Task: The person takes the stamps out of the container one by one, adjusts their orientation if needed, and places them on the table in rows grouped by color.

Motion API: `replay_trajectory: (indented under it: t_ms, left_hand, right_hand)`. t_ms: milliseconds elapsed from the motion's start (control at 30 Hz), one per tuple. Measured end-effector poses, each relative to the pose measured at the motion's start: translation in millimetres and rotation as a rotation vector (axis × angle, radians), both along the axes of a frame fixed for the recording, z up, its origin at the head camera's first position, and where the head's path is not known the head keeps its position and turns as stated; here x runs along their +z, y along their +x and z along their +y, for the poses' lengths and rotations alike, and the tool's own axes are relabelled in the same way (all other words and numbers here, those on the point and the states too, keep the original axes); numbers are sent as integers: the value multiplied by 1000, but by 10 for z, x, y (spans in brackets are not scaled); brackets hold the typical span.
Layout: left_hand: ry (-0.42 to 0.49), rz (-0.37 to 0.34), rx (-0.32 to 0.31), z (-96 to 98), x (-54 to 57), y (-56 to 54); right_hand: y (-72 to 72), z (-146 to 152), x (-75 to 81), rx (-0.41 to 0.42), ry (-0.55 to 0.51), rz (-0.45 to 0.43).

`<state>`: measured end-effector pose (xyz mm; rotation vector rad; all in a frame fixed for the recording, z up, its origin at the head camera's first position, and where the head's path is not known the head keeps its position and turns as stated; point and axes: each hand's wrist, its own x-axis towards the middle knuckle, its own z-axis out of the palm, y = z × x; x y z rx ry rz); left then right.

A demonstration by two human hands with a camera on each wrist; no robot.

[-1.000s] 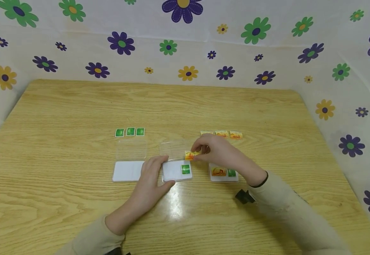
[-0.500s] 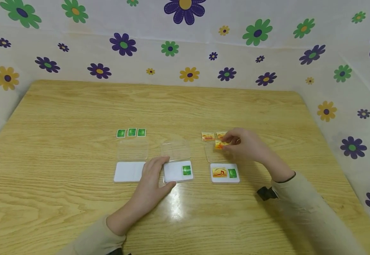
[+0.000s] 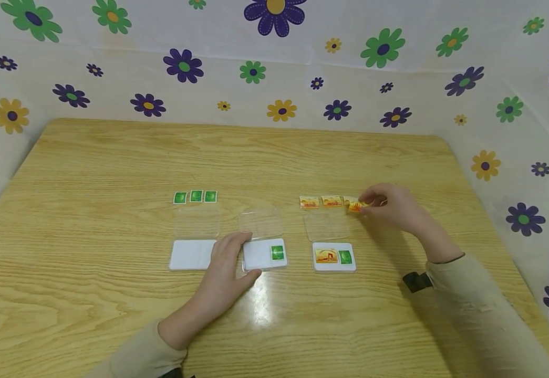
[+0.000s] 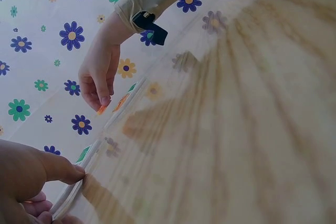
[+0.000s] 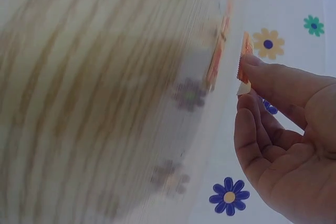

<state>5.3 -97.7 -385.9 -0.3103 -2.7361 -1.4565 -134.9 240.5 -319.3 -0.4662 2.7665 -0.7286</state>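
Note:
My right hand (image 3: 392,207) pinches an orange-and-yellow postage stamp (image 5: 245,59) between thumb and fingers. In the head view that stamp overlaps the rightmost of three yellow-orange stamps (image 3: 332,201) lying in a row. My left hand (image 3: 227,270) grips the left end of the middle clear plastic case (image 3: 257,254), its thumb at the near edge and fingers at the far edge. Inside this case is a white card with one green stamp (image 3: 277,252) at its right side. The case's transparent lid (image 3: 261,223) lies folded back behind it.
Left of the middle case, another opened case (image 3: 190,254) holds a blank white card. A third case (image 3: 333,266), on the right, contains an orange stamp (image 3: 326,255) and a green one (image 3: 345,256). Three green stamps (image 3: 196,196) form a row behind the left case on the wooden table (image 3: 113,304).
My right hand has carried the orange stamp from above the middle case rightward and away from me, to the end of the orange row. The left hand stays on the middle case.

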Motion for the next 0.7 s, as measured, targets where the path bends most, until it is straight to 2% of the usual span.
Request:
replay_trajectory:
  t_ms: [200, 700]
  left_hand:
    - [0, -2, 3, 3, 0, 3]
    - [0, 8, 3, 2, 11, 0]
  right_hand:
    - [-59, 147, -20, -15, 22, 17]
    - [-111, 304, -52, -73, 70, -52]
